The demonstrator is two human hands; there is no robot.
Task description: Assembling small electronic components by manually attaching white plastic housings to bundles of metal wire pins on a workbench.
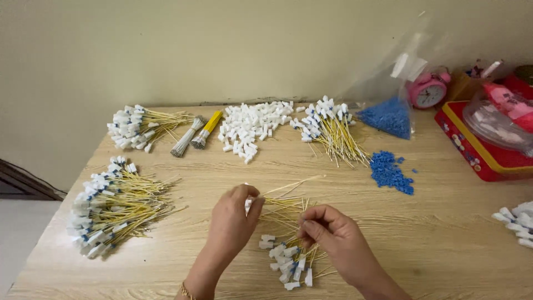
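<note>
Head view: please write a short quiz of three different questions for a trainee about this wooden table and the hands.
1. True or false: both hands touch the yellow wires near the front edge of the table.
2. Which colour are the loose small beads lying right of centre? A) green B) blue C) black
3. Fill in: the pink object at the back right, beside the clear bag, is an alarm ____.

Key: 1 true; 2 B; 3 clock.
</note>
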